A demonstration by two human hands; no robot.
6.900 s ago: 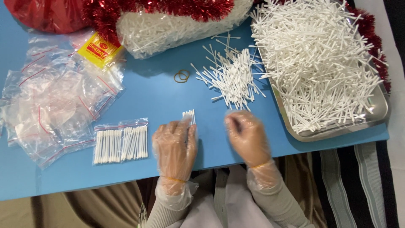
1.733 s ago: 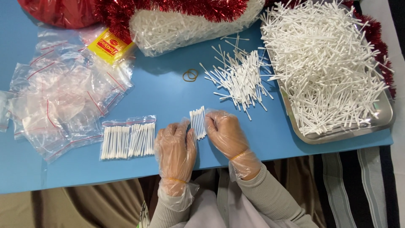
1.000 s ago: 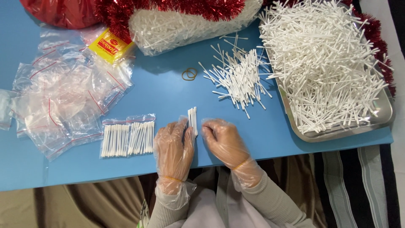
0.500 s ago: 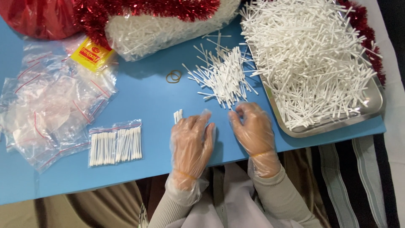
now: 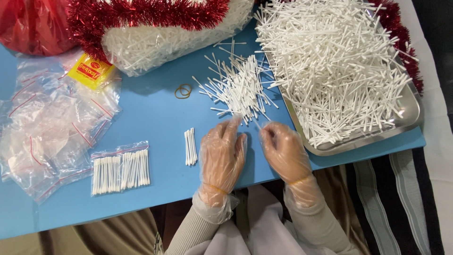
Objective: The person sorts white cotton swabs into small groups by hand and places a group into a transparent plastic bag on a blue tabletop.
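Observation:
Both hands wear thin clear plastic gloves. My left hand (image 5: pixel 222 156) lies flat on the blue table (image 5: pixel 155 118), fingertips touching the near edge of a loose pile of white cotton swabs (image 5: pixel 238 87). My right hand (image 5: pixel 283 151) sits beside it, fingers curled and pinching a single swab at the pile's edge. A small aligned bundle of swabs (image 5: pixel 190 147) lies on the table just left of my left hand. Further left, two filled clear zip bags of swabs (image 5: pixel 120 167) rest side by side.
A metal tray (image 5: pixel 410 113) heaped with swabs (image 5: pixel 335 66) stands at the right. Empty clear zip bags (image 5: pixel 52 137) and a yellow packet (image 5: pixel 92 72) lie at the left. Rubber bands (image 5: pixel 183 90), a big bag of swabs (image 5: pixel 155 42), red tinsel (image 5: pixel 141 12) sit behind.
Both hands have left the small aligned bundle lying on the table and moved up and right to the loose pile, where the right hand picks at a swab.

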